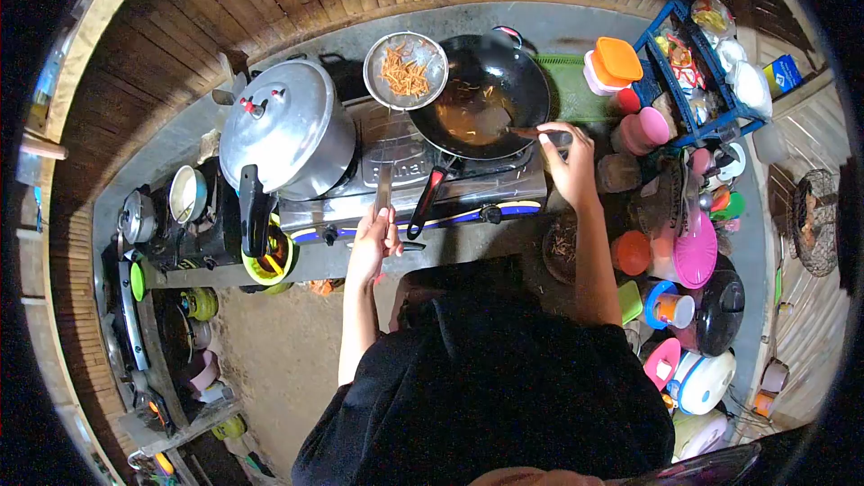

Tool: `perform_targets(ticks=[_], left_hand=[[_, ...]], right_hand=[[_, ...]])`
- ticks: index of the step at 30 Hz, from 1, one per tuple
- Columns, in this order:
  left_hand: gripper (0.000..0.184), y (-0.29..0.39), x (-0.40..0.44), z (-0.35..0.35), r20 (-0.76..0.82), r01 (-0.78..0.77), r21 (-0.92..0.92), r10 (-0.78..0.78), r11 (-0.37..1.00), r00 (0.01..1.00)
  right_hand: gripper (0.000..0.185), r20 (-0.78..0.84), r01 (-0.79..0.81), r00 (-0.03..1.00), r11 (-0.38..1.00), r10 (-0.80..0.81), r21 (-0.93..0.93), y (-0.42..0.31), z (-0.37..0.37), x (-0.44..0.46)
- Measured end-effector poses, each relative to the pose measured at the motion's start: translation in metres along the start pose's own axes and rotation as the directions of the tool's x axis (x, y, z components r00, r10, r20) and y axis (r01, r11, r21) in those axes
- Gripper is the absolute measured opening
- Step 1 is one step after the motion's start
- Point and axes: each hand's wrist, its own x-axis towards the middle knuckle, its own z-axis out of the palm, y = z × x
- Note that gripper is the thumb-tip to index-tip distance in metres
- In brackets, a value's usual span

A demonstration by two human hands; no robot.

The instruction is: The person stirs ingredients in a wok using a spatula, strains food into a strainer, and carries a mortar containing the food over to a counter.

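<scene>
My left hand (pixel 371 246) is closed round the handle of a metal strainer (pixel 369 81), which holds orange-brown fried strips (pixel 403 72). The strainer sits level with the left rim of a black wok (pixel 529 94) on the stove; whether it touches the rim I cannot tell. Between the fingers of my right hand (pixel 570 162) is the handle of a spatula (pixel 493 121), its blade down in the brown oil (pixel 459 122). A few bits float in the oil. The wok's black and red handle (pixel 427 203) points towards me, just right of my left hand.
A large pressure cooker (pixel 281 130) stands on the left of the gas stove (pixel 396 148). To the right are a green tray (pixel 576 94), an orange-lidded box (pixel 617 61), a blue rack (pixel 661 67) and several colourful containers. A yellow-green bowl (pixel 286 263) is below the pressure cooker.
</scene>
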Motion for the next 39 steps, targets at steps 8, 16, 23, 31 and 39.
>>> perform_targets(ticks=[8,16,23,31,39], left_hand=[[0.018,0.001,-0.005,0.006,-0.013,0.02,-0.019,-0.02,1.0,1.0],[0.016,0.002,-0.008,0.009,0.03,0.059,-0.025,-0.058,0.998,0.998],[0.017,0.01,-0.009,0.007,0.017,0.05,0.036,-0.05,0.998,0.999],[0.016,0.011,-0.001,-0.003,0.014,0.071,0.011,-0.071,0.997,0.997],[0.016,0.008,0.02,-0.027,0.149,0.04,0.0,-0.04,0.999,0.988]], right_hand=[[0.016,0.071,-0.183,0.983,0.919,0.169,0.35,0.002,0.041,-0.015],[0.013,-0.088,-0.076,0.993,0.997,0.079,0.03,0.002,0.007,-0.022],[0.015,-0.107,-0.131,0.983,0.975,0.151,0.178,-0.017,0.027,-0.042],[0.017,-0.126,-0.158,0.979,0.987,0.162,0.04,-0.038,0.066,-0.052],[0.016,-0.246,-0.228,0.945,0.974,0.216,-0.019,-0.037,0.047,-0.052]])
